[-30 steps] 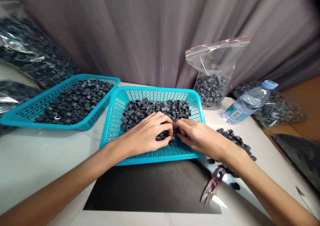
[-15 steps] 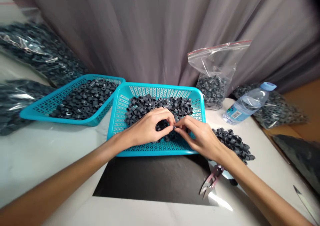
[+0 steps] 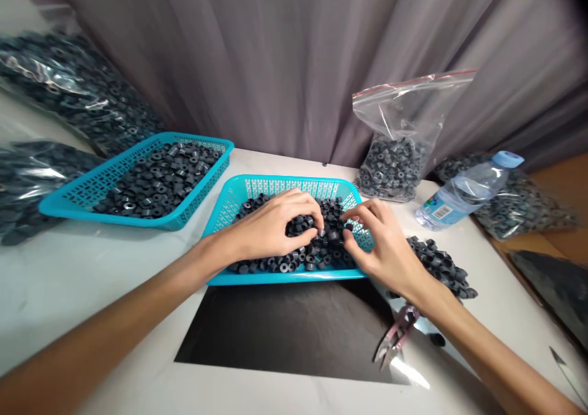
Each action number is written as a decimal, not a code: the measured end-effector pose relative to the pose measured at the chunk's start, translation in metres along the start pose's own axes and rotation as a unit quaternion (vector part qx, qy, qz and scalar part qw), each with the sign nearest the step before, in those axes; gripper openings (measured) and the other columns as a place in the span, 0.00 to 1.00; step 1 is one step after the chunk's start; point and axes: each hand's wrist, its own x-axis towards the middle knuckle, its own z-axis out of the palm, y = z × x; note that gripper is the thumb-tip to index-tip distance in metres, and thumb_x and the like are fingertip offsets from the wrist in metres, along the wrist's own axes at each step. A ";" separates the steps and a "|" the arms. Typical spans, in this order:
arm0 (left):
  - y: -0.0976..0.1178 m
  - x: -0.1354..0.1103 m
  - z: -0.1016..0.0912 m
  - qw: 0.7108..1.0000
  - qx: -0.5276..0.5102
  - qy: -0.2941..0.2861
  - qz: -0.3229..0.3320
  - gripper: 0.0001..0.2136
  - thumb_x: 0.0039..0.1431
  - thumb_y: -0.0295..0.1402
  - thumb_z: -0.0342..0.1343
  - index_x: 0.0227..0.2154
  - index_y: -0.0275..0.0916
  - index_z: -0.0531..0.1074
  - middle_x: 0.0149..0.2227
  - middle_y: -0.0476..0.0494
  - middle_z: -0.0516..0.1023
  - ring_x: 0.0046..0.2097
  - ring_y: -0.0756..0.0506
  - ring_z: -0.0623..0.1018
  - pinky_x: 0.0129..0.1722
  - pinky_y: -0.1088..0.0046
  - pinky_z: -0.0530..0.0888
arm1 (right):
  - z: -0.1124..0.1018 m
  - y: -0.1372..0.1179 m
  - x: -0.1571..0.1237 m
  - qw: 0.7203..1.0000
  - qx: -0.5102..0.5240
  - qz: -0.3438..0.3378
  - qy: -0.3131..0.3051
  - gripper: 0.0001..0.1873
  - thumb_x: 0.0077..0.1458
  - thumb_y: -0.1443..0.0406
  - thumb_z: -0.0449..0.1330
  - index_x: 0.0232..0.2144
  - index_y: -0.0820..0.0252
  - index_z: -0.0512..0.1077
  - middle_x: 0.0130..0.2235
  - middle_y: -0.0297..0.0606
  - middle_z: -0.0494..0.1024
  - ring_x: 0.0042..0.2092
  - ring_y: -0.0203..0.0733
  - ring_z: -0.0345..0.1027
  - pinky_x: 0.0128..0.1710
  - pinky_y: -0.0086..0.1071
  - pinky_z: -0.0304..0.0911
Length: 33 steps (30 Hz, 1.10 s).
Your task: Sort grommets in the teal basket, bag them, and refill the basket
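Over a blue perforated basket (image 3: 285,277) full of small dark grey ring-shaped parts (image 3: 275,263), my two hands are apart from each other. My left hand (image 3: 275,225) has thumb and forefinger closed around a small grey ring (image 3: 321,233) at their tips. At the basket's right side, my right hand (image 3: 386,243) is curled, with a small black cap (image 3: 349,226) between its thumb and fingers. Below the right wrist, pink-handled snips (image 3: 395,335) lie with their blades apart, partly on a black sheet (image 3: 285,329).
Another blue basket (image 3: 181,216) of such parts stands at left, beside filled plastic bags (image 3: 78,90). A loose pile (image 3: 443,268) lies right of my hand. Behind it are a zip bag (image 3: 395,163) and a tilted water bottle (image 3: 468,188). A pointed blade (image 3: 558,360) lies far right.
My hands have parted from a joined pinch, the right one moving right and opening its fingers wider. The middle basket's back rim now sits lower, with a gap to the left basket.
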 end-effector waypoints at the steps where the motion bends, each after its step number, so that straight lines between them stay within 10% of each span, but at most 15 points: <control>1: 0.000 -0.001 0.002 1.000 0.008 -0.002 -0.009 0.05 0.65 0.27 0.56 0.41 0.40 0.75 0.44 0.48 0.79 0.50 0.45 0.76 0.60 0.63 0.66 | -0.001 -0.001 0.000 1.000 0.006 0.008 -0.016 0.11 0.62 0.67 0.58 0.47 0.58 0.69 0.46 0.46 0.70 0.49 0.51 0.65 0.50 0.47 0.65; 12: 0.014 -0.012 -0.011 0.985 0.122 0.043 -0.111 0.06 0.70 0.33 0.53 0.39 0.41 0.74 0.43 0.49 0.79 0.48 0.44 0.75 0.54 0.63 0.67 | -0.011 -0.024 0.015 0.935 0.120 -0.010 -0.334 0.08 0.65 0.59 0.64 0.46 0.51 0.77 0.45 0.34 0.77 0.44 0.41 0.72 0.43 0.35 0.65; 20: 0.026 -0.075 -0.005 0.975 0.099 -0.016 -0.199 0.06 0.68 0.40 0.57 0.40 0.45 0.75 0.43 0.51 0.79 0.49 0.43 0.75 0.52 0.62 0.66 | -0.006 -0.027 0.010 0.931 0.116 -0.009 -0.346 0.04 0.65 0.62 0.63 0.40 0.50 0.79 0.42 0.33 0.78 0.40 0.38 0.73 0.39 0.33 0.63; 33: 0.040 -0.076 -0.004 0.982 0.106 -0.049 -0.145 0.10 0.71 0.38 0.55 0.50 0.49 0.77 0.51 0.52 0.81 0.52 0.44 0.76 0.58 0.62 0.63 | -0.003 -0.025 0.012 0.936 0.241 0.060 -0.250 0.05 0.66 0.62 0.61 0.39 0.57 0.73 0.43 0.36 0.77 0.41 0.38 0.71 0.37 0.31 0.65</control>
